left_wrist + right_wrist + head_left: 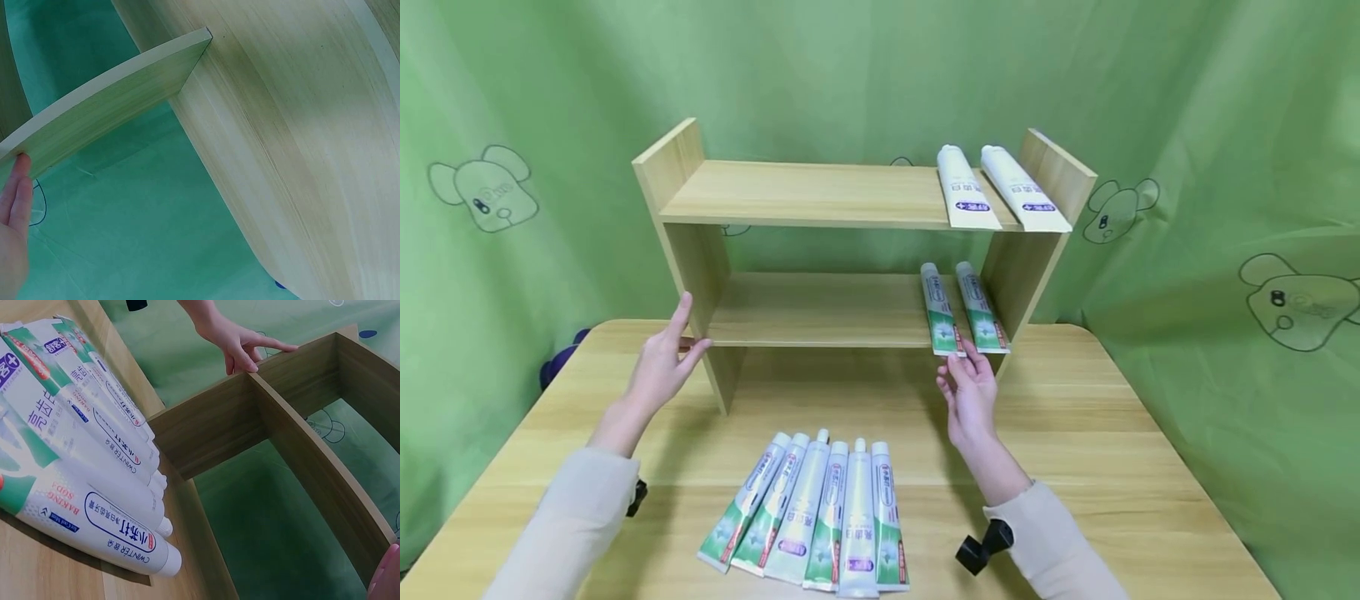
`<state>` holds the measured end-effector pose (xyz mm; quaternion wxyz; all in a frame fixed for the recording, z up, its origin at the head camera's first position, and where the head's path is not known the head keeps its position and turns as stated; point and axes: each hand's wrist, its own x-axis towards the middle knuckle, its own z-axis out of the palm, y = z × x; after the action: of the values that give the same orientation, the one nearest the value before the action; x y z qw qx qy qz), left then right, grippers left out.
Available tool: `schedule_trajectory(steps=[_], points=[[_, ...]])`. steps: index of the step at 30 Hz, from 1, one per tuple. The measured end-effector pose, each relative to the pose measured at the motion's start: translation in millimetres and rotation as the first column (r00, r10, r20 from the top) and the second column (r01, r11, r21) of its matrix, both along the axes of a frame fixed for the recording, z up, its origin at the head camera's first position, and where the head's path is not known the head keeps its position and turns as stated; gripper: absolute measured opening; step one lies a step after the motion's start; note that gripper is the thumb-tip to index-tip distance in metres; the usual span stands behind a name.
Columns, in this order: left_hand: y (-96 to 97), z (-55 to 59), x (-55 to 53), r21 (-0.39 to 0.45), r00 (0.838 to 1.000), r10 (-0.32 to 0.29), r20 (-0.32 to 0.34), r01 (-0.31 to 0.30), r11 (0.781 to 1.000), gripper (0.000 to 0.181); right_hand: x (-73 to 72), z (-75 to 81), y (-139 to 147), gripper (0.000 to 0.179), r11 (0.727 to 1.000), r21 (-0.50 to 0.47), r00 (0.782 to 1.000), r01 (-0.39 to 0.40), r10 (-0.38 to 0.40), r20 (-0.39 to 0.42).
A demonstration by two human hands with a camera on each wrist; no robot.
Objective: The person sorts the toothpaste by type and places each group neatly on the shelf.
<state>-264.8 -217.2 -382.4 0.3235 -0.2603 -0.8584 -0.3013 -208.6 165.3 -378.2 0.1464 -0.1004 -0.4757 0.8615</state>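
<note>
- Six white toothpaste tubes, four marked green and two purple, lie fanned and partly overlapping on the pale wooden table; the right wrist view cuts off some of their flat ends.
- Right hand: fingertips at the flat end of a white-and-green toothpaste tube on the lower board of a pale wooden shelf unit. Thumb and fingers stand narrow; whether they pinch the tube or only touch it cannot be told. The right wrist view catches the fingers only at its edge; the left wrist view shows fingers against the board's underside, the tube out of sight.
- Left hand: at the unit's left side panel, index finger and thumb straight and wide apart; remaining fingers mostly hidden in the head view.
- A second white-and-green tube lies beside the first, near the right panel.
- Two white tubes with purple labels lie on the upper board.
- Purple object behind the table, mostly hidden; identity indeterminable.
</note>
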Motion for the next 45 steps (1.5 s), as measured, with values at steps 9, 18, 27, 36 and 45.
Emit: schedule_trajectory(steps=[9,18,27,36,45], points=[[-0.9,-1.8,0.6,0.009,1.0,-0.008,-0.023,0.008,1.0,0.098,1.3,-2.3,0.4,0.025,1.0,-0.002,1.0,-0.004,0.004,-0.003],[-1.2,-2.9,1.8,0.01,1.0,-0.005,-0.017,0.005,1.0,0.099,11.0,-6.7,4.0,0.024,0.995,0.049,0.996,-0.085,0.083,0.038],[-1.3,-0.2,-0.1,0.005,1.0,-0.002,-0.014,0.002,1.0,0.099,25.4,-16.1,9.2,0.025,0.955,0.183,0.971,-0.233,0.217,0.101],[-2.0,0.2,-0.2,0.004,1.0,-0.005,-0.024,0.005,1.0,0.098,38.2,-29.3,9.1,0.037,0.891,0.255,0.92,-0.376,0.327,0.215],[-0.8,-1.2,-0.9,0.013,1.0,-0.005,-0.02,0.006,1.0,0.098,49.0,-48.8,3.5,0.049,0.796,0.387,0.872,-0.465,0.336,0.355]])
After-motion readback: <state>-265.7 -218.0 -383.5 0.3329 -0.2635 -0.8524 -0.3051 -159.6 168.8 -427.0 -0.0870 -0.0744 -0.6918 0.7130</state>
